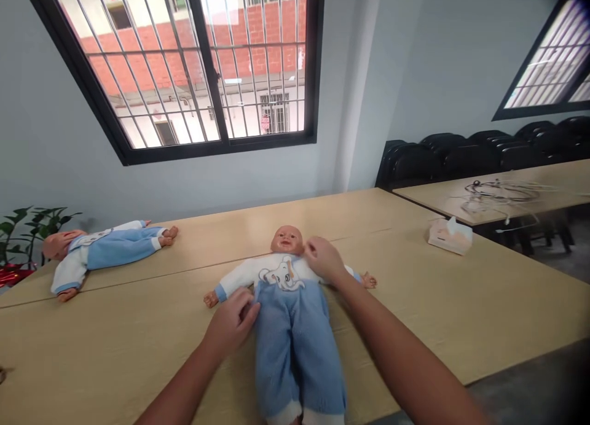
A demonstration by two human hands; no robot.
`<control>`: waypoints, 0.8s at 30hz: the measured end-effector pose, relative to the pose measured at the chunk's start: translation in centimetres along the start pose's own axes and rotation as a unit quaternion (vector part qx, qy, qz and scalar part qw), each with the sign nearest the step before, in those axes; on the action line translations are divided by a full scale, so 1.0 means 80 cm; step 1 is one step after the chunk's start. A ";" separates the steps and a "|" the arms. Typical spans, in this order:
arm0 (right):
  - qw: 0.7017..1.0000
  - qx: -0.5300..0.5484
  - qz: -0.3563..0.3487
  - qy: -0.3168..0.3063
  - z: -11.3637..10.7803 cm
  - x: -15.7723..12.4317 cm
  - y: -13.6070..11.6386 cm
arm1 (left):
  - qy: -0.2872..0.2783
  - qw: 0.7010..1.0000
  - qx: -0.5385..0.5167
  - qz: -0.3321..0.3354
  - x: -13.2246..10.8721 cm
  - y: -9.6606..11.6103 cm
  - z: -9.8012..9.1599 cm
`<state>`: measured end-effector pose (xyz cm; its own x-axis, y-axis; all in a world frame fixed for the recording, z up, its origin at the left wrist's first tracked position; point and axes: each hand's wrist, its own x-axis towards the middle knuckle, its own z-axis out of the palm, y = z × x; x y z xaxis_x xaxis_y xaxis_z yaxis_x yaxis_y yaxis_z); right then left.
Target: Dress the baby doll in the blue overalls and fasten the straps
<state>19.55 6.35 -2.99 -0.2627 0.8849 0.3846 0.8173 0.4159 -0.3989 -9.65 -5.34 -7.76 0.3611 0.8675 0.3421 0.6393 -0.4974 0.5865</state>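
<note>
A baby doll [288, 244] lies on its back on the table, its head toward the far side and its arms spread. It wears a one-piece outfit [295, 327], white on top with an animal face on the chest and blue below. My left hand [235, 322] is closed at the outfit's side near the waist, pinching the fabric edge. At the shoulder beside the doll's neck, my right hand [323, 259] is curled shut on the white cloth; its fingertips are partly hidden. The doll's feet are mostly cut off by the lower frame edge.
A second doll [122, 247] in similar clothes lies at the table's far left, near a leafy plant [34, 228]. A tissue pack [450, 236] sits at the right. Beyond are another table with tangled cables [502, 190] and stacked black chairs [465, 158]. A barred window [221, 62] is ahead.
</note>
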 end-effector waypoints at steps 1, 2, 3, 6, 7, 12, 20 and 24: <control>1.000 0.011 0.005 -0.013 -0.002 -0.006 0.014 | 0.010 1.000 0.000 -0.013 0.000 -0.002 -0.001; 0.999 0.024 0.004 -0.032 -0.002 -0.011 0.024 | 0.018 1.000 0.000 -0.024 0.001 -0.005 -0.001; 0.998 0.041 -0.001 -0.052 0.001 -0.015 0.032 | 0.028 0.999 0.002 -0.034 0.001 -0.008 0.000; 0.990 0.094 -0.018 -0.106 0.012 -0.018 0.039 | 0.077 0.996 0.025 -0.041 0.008 -0.019 0.002; 0.987 0.109 -0.021 -0.117 0.015 -0.017 0.039 | 0.098 0.994 0.034 -0.039 0.012 -0.021 0.002; 0.978 0.160 -0.013 -0.136 0.013 -0.016 0.045 | 0.156 0.985 0.073 0.032 0.071 -0.001 -0.009; 0.963 0.198 -0.025 -0.182 0.011 -0.022 0.056 | -0.206 0.957 0.102 0.176 0.232 0.077 0.005; 0.970 0.162 -0.036 -0.180 0.006 -0.023 0.058 | -0.228 0.936 0.173 0.207 0.269 0.086 0.030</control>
<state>23.54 6.76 -5.96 -0.5229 0.8427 0.1281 0.6020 0.4715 -0.6445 4.16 9.94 1.89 0.8279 0.5531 0.0932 0.5334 -0.8278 0.1740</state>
